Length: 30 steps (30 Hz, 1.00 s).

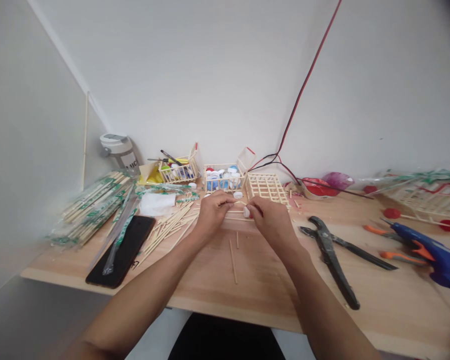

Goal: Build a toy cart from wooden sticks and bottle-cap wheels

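Observation:
My left hand (213,215) and my right hand (270,222) meet above the middle of the wooden table (240,305). Between them, thin wooden sticks (235,212) are pinched in my left fingers. My right fingers grip a white bottle cap (246,212) at the sticks' far end. The fingers hide most of the cap, so how it joins the sticks cannot be seen. Just beyond my right hand lies a wooden stick lattice (267,189). A pile of loose sticks (168,230) lies left of my left hand.
Stick baskets holding bottle caps (225,179) stand at the back. Left lie wrapped stick bundles (92,207) and a black phone (122,250). Right lie black pliers (330,255) and a blue glue gun (431,255). A red-and-black wire (303,85) runs down the wall.

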Motion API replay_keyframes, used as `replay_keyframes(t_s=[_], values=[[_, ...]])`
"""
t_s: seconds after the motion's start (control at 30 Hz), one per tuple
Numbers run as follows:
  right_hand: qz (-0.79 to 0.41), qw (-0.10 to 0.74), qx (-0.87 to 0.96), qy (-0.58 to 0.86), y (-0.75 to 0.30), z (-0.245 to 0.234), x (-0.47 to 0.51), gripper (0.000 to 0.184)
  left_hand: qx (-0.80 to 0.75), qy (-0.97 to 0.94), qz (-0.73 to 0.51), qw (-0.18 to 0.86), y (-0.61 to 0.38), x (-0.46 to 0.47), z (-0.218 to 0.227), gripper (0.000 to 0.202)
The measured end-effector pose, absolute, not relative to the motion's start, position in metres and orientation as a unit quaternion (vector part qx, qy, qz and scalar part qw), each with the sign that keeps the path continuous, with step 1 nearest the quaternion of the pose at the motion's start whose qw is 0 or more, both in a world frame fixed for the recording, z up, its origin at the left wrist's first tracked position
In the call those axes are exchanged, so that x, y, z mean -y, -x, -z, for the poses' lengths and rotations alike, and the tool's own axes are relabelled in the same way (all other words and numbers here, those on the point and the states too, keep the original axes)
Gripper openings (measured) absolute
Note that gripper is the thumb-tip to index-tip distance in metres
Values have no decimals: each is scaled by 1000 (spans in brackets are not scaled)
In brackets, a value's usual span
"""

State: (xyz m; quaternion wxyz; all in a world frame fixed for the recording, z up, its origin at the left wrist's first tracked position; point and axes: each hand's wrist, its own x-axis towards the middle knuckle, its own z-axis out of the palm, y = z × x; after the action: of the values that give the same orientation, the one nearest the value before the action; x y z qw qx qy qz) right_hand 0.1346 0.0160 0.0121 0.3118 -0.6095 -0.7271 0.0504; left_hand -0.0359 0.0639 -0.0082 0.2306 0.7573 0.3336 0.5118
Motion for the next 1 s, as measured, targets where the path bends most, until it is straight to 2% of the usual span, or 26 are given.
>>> replay_keyframes(t_s=[1.0], values=[[-46, 305, 725, 616, -133, -12, -16, 21, -329, -756, -517, 229, 35, -66, 10, 20]])
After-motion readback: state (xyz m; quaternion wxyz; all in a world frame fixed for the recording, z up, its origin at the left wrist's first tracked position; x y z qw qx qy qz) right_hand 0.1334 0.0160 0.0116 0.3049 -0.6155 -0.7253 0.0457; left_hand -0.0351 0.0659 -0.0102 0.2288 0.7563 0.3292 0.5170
